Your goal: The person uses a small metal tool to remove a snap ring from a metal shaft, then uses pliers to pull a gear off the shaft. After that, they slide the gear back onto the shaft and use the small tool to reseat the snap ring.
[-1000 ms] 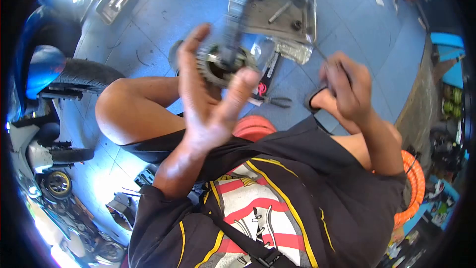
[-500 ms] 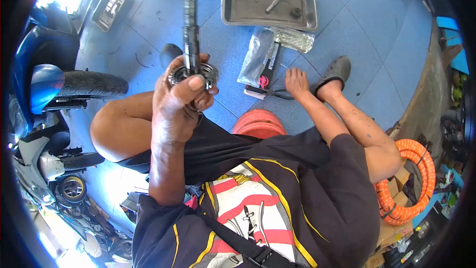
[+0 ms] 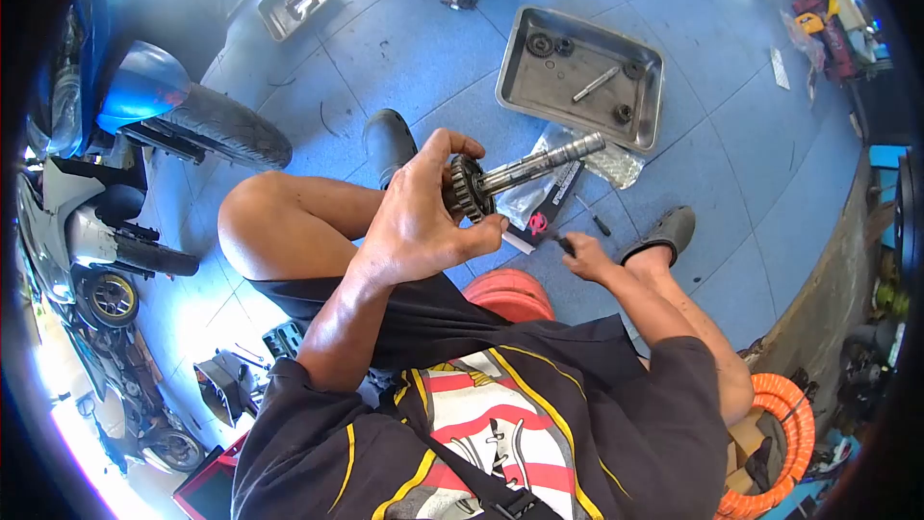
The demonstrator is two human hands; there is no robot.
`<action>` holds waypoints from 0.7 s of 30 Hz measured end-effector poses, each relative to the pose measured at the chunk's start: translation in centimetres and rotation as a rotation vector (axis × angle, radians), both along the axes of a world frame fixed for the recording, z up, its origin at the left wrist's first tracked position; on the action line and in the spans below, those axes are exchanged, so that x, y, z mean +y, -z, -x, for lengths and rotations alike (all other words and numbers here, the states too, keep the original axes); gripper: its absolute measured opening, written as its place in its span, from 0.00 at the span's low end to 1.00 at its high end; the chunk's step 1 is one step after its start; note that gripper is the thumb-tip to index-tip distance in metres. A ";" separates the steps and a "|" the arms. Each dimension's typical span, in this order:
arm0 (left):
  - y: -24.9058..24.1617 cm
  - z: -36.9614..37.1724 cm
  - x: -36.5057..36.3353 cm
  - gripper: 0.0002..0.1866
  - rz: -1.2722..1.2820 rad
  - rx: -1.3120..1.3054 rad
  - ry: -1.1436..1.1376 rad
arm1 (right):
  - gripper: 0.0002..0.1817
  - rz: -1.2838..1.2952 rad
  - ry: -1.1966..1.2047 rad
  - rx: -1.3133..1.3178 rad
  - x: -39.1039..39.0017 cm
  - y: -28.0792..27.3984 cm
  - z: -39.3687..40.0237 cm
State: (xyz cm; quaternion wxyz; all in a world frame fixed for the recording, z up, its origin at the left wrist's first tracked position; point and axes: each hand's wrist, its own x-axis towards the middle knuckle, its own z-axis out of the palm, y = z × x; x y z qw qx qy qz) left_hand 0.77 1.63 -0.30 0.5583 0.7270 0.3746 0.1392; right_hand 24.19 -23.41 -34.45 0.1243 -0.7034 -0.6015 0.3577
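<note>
While the left hand (image 3: 421, 217) holds one geared shaft (image 3: 512, 174), the right hand (image 3: 588, 258) clasps one dark tool (image 3: 566, 246).

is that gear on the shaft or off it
On: the shaft sticks out from the middle of the gear held in the left hand. The shaft's other end is hidden.

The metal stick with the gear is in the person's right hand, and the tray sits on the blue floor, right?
Not quite: the head view shows the metal stick with the gear in the left hand, not the right hand. The tray does sit on the blue floor.
</note>
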 end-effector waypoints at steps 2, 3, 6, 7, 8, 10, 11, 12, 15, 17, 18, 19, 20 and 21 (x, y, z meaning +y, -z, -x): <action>-0.3 0.3 0.1 0.29 -0.020 -0.025 0.040 | 0.19 0.001 0.273 0.382 2.2 -7.2 -1.4; -0.5 0.4 0.1 0.29 -0.016 -0.033 0.049 | 0.20 0.080 0.457 0.633 4.4 -13.4 -2.0; -1.1 0.3 0.1 0.29 -0.036 -0.084 0.168 | 0.18 0.021 0.807 1.222 8.4 -28.9 -2.1; -1.8 -0.1 0.0 0.29 -0.035 -0.099 0.173 | 0.18 -0.030 0.790 1.374 8.7 -31.8 -2.2; -2.6 -0.3 0.0 0.29 -0.081 -0.056 0.234 | 0.18 -0.033 0.791 1.363 8.8 -34.0 -1.8; -3.9 -0.4 -0.3 0.32 -0.068 -0.011 0.319 | 0.15 -0.099 0.618 1.164 8.6 -37.0 -0.9; -4.3 -0.4 -0.2 0.32 -0.076 -0.016 0.303 | 0.15 -0.098 0.600 1.159 8.4 -37.4 -0.6; -4.5 -0.3 -0.2 0.33 -0.061 -0.031 0.339 | 0.13 -0.113 0.612 1.125 8.0 -37.7 -0.1; -4.5 0.3 0.1 0.38 -0.091 -0.083 0.376 | 0.09 -0.132 0.690 1.187 7.2 -38.3 1.0; -3.5 0.3 0.3 0.42 0.301 -0.351 0.262 | 0.10 -0.202 0.761 1.320 6.8 -38.8 1.3; -2.9 0.2 0.3 0.45 0.441 -0.394 0.189 | 0.09 -0.208 0.806 1.334 6.8 -39.4 1.7; -1.8 0.5 0.5 0.41 0.548 -0.520 0.247 | 0.09 -0.215 0.811 1.338 6.8 -39.8 2.0; -0.5 -0.9 -1.2 0.38 0.638 -0.691 -0.015 | 0.08 -0.230 0.811 1.362 6.9 -40.1 2.3; 0.5 -3.0 -3.4 0.36 0.721 -0.859 -0.290 | 0.07 -0.241 0.809 1.381 7.0 -40.2 2.7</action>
